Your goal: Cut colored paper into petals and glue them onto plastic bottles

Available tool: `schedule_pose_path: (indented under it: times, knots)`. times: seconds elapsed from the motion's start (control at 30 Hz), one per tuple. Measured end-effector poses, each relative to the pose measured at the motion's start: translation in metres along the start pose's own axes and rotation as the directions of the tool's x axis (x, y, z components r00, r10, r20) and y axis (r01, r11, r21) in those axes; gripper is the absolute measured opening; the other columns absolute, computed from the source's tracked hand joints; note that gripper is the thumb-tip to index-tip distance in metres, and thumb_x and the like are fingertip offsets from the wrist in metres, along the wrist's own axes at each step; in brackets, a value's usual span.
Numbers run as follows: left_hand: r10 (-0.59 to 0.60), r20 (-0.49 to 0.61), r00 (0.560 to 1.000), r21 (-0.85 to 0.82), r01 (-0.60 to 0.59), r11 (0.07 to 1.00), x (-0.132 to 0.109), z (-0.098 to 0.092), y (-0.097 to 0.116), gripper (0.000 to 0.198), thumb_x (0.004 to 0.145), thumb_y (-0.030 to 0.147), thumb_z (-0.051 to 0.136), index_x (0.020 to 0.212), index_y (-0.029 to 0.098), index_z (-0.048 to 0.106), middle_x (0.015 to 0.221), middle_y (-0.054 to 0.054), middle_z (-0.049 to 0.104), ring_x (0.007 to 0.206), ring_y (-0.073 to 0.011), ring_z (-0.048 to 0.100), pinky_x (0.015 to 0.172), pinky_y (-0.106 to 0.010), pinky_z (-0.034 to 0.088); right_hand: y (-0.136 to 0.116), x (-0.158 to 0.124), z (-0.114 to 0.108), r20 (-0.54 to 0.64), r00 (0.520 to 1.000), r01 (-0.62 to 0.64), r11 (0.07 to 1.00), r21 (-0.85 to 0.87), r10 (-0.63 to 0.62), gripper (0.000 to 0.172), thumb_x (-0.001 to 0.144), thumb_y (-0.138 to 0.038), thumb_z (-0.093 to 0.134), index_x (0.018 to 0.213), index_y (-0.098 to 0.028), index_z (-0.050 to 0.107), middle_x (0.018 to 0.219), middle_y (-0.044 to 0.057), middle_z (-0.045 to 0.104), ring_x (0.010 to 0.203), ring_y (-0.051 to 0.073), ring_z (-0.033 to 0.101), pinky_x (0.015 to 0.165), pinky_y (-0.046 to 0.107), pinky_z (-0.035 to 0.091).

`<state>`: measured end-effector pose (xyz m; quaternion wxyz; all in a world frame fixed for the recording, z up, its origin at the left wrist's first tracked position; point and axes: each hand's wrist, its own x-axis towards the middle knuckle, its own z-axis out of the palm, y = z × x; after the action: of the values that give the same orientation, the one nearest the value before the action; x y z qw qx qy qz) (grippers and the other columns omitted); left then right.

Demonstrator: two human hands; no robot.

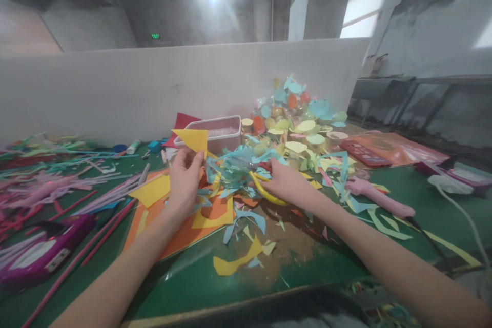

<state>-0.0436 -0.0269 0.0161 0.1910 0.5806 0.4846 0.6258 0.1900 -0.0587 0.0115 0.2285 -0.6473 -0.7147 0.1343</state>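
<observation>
My left hand (186, 174) pinches a piece of yellow paper (193, 141) between thumb and fingers, above an orange sheet (172, 241). To its right, my right hand (280, 179) is closed around scissors with yellow and red handles (265, 190). The scissors point left over a heap of light blue paper scraps (234, 164). Another yellow piece (154, 190) lies beside my left wrist, and a curved yellow scrap (238, 259) rests nearer the front edge.
A white-rimmed basket (215, 136) stands behind the hands. Coloured paper cutouts (303, 128) are piled at back right. A pink glue gun (380, 199) with a cord lies right; pipe cleaners (49, 189) and a purple device (49, 246) lie left.
</observation>
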Motion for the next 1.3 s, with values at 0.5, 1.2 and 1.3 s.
schedule_pose_path:
  times: [0.5, 1.2, 1.3]
  knots:
    - [0.298, 0.628, 0.719, 0.146, -0.485, 0.862, -0.011, 0.007, -0.008, 0.014, 0.094, 0.024, 0.045, 0.099, 0.023, 0.059, 0.130, -0.010, 0.061, 0.122, -0.0248, 0.056, 0.105, -0.042, 0.041, 0.010, 0.004, 0.011, -0.196, 0.950, 0.188, 0.945, -0.268, -0.244, 0.049, 0.086, -0.044, 0.070, 0.121, -0.013, 0.056, 0.108, 0.016, 0.072, 0.104, 0.032, 0.067, 0.075, 0.034, 0.044]
    - [0.198, 0.637, 0.745, 0.437, -0.561, 0.704, 0.002, 0.002, -0.041, 0.022, 0.094, 0.020, 0.041, 0.072, 0.022, 0.043, 0.072, -0.001, 0.054, 0.069, -0.0184, 0.050, 0.067, -0.030, 0.037, 0.003, -0.006, -0.021, 0.267, 0.928, -0.036, 0.651, 0.758, -0.259, 0.047, 0.088, -0.068, 0.056, 0.080, -0.023, 0.048, 0.068, -0.003, 0.039, 0.055, 0.012, 0.035, 0.051, 0.028, 0.033]
    - [0.204, 0.625, 0.753, 0.442, -0.558, 0.702, 0.001, 0.003, -0.041, 0.024, 0.095, 0.022, 0.041, 0.071, 0.022, 0.041, 0.072, -0.001, 0.053, 0.071, -0.0186, 0.051, 0.067, -0.030, 0.036, 0.002, -0.007, -0.021, 0.282, 0.896, -0.065, 0.525, 0.848, -0.344, 0.048, 0.088, -0.067, 0.059, 0.077, -0.023, 0.042, 0.068, -0.004, 0.032, 0.053, 0.010, 0.026, 0.047, 0.027, 0.027]
